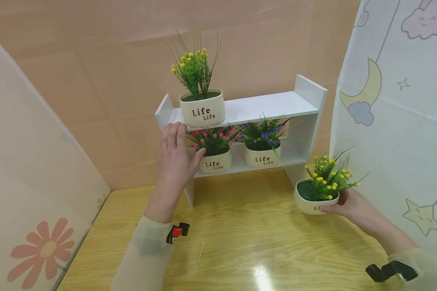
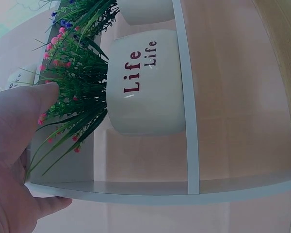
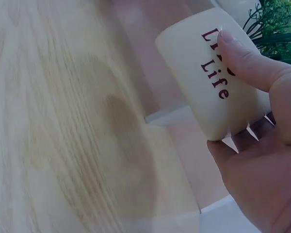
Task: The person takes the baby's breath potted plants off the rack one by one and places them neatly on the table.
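My right hand (image 1: 353, 208) grips a cream pot of yellow flowers (image 1: 315, 205), thumb across its front lettering and fingers behind. In the right wrist view this pot (image 3: 203, 92) is held above the table, with a shadow below. My left hand (image 1: 175, 161) touches the upper left corner of the white two-tier shelf (image 1: 266, 107), its fingers mostly straight and its thumb spread apart. Beside that thumb, a pot of pink flowers (image 1: 215, 161) stands on the lower tier. To its right is a pot of purple-blue flowers (image 1: 263, 157). Another yellow-flowered pot (image 1: 204, 111) stands on the top tier at left.
The shelf's right side panel (image 1: 311, 93) rises behind the held pot. Wooden table surface (image 1: 236, 234) extends in front of the shelf. A patterned white cloth (image 1: 393, 133) hangs close on the right, another (image 1: 40, 169) on the left, and a tan cloth (image 1: 94, 101) behind.
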Demonstrator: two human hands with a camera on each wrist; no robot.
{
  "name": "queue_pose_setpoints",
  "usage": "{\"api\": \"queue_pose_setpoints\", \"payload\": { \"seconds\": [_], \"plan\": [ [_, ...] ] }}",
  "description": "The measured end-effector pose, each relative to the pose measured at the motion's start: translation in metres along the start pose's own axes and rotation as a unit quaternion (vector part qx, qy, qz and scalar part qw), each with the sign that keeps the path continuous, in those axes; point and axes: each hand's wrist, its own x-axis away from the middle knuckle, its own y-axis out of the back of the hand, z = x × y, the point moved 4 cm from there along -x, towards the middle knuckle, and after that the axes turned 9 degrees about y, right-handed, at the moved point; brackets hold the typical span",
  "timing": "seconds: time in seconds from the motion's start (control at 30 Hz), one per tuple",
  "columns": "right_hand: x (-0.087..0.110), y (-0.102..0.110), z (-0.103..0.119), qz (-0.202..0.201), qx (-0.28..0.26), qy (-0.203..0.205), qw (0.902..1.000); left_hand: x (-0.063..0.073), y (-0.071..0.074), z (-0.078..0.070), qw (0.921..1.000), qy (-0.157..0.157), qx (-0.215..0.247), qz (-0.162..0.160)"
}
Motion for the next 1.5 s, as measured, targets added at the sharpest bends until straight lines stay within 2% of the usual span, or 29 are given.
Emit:
{"api": "queue_pose_setpoints", "payload": {
  "seconds": [0.13,0.4,0.7,0.97,1.5],
  "plan": [
    [0.0,-0.001,-0.014,0.02,0.013,-0.016,0.9996,0.0,0.0,0.0,1.0,0.0,0.0,0.002],
    [-0.002,-0.003,-0.035,0.035,-0.022,-0.01,0.9991,0.0,-0.001,0.0,0.9999,-0.002,0.011,0.001],
    [-0.006,0.002,-0.047,0.038,0.033,-0.023,0.9985,0.0,-0.001,0.001,0.9997,-0.011,0.016,-0.012],
    [-0.006,0.004,-0.062,0.049,0.046,-0.045,0.9967,-0.001,-0.002,0.001,0.9999,-0.005,0.008,-0.004],
    [-0.007,0.0,-0.074,0.038,-0.028,-0.005,0.9989,-0.001,-0.003,0.001,0.9999,-0.005,0.009,-0.01]
  ]
}}
